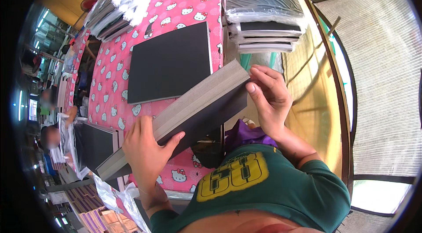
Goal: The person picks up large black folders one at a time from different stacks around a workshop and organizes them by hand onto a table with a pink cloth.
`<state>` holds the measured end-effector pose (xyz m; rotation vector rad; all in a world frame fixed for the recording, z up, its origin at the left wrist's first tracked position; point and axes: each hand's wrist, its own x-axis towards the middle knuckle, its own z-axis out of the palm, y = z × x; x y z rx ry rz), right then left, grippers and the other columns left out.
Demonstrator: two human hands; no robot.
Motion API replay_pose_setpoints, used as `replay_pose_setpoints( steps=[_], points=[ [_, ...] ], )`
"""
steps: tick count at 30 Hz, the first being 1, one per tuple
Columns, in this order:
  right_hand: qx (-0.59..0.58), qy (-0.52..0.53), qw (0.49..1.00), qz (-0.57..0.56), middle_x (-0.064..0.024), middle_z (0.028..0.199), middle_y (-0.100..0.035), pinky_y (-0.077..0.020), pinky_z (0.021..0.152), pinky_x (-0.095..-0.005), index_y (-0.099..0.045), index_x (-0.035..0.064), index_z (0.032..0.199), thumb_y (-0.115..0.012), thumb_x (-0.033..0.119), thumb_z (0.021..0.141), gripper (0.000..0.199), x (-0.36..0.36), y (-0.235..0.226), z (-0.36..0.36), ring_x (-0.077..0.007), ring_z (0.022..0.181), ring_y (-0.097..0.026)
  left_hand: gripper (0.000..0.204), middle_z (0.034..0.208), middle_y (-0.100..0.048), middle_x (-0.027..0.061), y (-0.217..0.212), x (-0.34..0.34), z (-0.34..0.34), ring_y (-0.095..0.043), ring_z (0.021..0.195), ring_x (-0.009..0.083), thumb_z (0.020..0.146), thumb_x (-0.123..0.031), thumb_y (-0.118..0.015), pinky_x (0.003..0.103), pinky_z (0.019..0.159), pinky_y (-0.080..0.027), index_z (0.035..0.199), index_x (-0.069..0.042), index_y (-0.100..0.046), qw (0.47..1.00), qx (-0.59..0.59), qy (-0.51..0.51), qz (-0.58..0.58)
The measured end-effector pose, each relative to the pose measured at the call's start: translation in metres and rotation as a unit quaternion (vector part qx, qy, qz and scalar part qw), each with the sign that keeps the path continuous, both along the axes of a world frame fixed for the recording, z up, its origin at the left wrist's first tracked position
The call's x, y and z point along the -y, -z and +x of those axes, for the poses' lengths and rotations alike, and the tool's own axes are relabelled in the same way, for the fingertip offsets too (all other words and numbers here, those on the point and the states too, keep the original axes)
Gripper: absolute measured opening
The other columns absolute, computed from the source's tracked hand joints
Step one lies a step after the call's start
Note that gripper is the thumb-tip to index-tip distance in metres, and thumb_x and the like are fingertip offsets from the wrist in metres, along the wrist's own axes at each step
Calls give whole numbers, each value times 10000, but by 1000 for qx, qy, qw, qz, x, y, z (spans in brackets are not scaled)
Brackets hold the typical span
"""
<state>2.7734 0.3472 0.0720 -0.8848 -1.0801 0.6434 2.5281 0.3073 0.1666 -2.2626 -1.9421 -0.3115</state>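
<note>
A thick stack of black-faced sheets point(200, 96) is tilted up in front of me, its pale grey layered edge turned upward. My left hand point(149, 147) is closed round the stack's left part, thumb on the black face near me and fingers over the layered edge. At the right end, my right hand point(271, 96) grips the corner between thumb and curled fingers. Just beyond lies a flat black stack point(169, 63) on a table with a pink cat-print cover point(107, 85). The held stack hides the near edge of that flat one.
Plastic-wrapped stacks point(121, 2) sit at the table's far left, and more wrapped black stacks point(263, 9) stand at the far right. Another black stack point(94, 145) with clear plastic lies at the left. A yellow sheet wall point(321, 114) runs along my right. People appear at the far left.
</note>
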Motion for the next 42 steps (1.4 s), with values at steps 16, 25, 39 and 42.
replay_pose_setpoints(
  steps=[16,25,39,42],
  points=[
    [8,20,1000,17,-102,1066,-646,-485,775,-237,-704,6,983,-726,-53,786,206,-1,3,1,-147,934,-621,626,819,-579,149,0,3,1,-586,748,366,587,-445,-843,438,664,-464,926,-17,-537,1000,-11,0,11],
    [-21,-5,1000,-3,-115,1076,-634,-485,799,-247,-693,2,982,-719,-46,800,189,2,0,2,-148,961,-612,662,792,-579,171,1,1,-2,-568,735,414,586,-482,-835,476,643,-440,952,-36,-510,1000,4,1,13],
    [-14,-58,998,16,-87,995,-579,-447,818,-247,-579,0,980,-665,-30,839,168,1,-6,6,-132,925,-559,648,776,-563,172,1,0,0,-562,734,414,573,-454,-848,476,646,-433,910,-36,-485,1000,8,-12,10],
    [-18,-140,990,14,-55,931,-516,-413,747,-228,-479,41,914,-622,11,874,151,9,-8,11,-101,813,-489,646,777,-561,170,0,1,-1,-561,738,412,572,-450,-849,471,648,-433,909,-36,-485,1000,6,-13,10]
  ],
)
